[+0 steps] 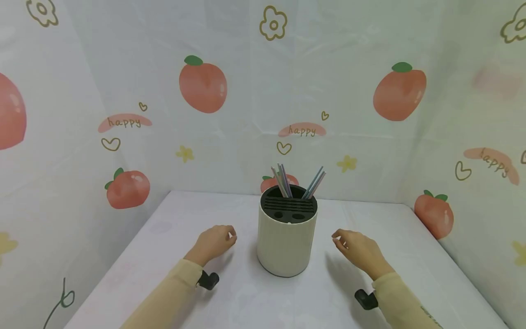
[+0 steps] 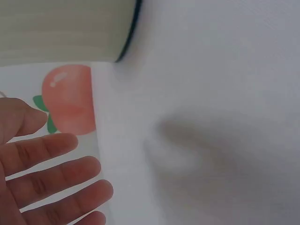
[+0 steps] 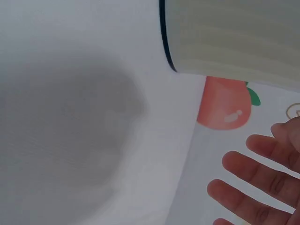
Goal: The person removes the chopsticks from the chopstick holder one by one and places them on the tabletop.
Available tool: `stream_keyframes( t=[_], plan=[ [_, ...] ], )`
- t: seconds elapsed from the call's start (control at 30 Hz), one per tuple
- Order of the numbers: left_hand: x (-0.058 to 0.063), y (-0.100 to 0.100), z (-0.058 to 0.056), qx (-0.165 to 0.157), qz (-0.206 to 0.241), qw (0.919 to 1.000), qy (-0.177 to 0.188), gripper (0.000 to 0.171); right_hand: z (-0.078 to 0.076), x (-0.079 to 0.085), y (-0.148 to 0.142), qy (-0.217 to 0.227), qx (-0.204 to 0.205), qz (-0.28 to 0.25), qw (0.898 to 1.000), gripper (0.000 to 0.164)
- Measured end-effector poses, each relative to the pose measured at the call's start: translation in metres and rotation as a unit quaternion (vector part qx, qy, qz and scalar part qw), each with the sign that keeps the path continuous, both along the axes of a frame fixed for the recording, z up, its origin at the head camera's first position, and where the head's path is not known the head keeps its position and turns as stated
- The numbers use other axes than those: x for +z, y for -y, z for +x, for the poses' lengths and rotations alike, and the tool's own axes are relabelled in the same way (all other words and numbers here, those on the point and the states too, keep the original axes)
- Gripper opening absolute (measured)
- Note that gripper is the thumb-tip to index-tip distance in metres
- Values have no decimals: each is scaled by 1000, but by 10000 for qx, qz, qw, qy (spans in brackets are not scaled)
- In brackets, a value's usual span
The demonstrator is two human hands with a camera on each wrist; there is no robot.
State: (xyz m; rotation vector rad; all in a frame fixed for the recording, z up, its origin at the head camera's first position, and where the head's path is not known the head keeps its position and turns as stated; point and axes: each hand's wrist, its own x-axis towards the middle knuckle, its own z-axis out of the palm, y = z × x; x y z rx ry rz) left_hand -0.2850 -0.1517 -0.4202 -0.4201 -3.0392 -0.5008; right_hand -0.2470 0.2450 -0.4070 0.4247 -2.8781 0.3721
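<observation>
A cream, ribbed, round pen holder (image 1: 285,244) with a black slotted top stands upright on the white table. Several thin, pale sticks (image 1: 283,182) lean out of its rear opening in two bunches. To the left of the holder, my left hand (image 1: 214,243) hovers over the table with relaxed fingers and nothing in them. My right hand (image 1: 358,249) is held likewise on the other side, apart from the holder. Both wrist views show loosely spread fingers, with the holder's cream wall (image 2: 61,33) near each hand.
The white table (image 1: 230,301) meets a pale backdrop (image 1: 246,151) printed with peaches, hearts and flowers at the back and both sides. A small black device (image 1: 208,280) is strapped under the left wrist, another black device (image 1: 365,299) under the right.
</observation>
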Motion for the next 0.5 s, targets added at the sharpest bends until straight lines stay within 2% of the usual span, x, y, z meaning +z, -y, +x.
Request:
stream_keyframes(
  t=[0.17,0.33,0.43,0.5],
  plan=[
    [16,-2,-4,14,331,9994,30,14,-2,11,-1,65,59,-253,9996,18],
    [40,-7,-10,-92,844,9963,-122,18,-6,34,1,119,151,-683,9975,20],
    [58,-13,-14,-183,1330,9907,-202,23,-11,51,4,-45,314,-1195,9923,20],
    [70,-18,-17,-273,1889,9814,-198,26,-15,61,7,-212,413,-1625,9856,23]
  ],
)
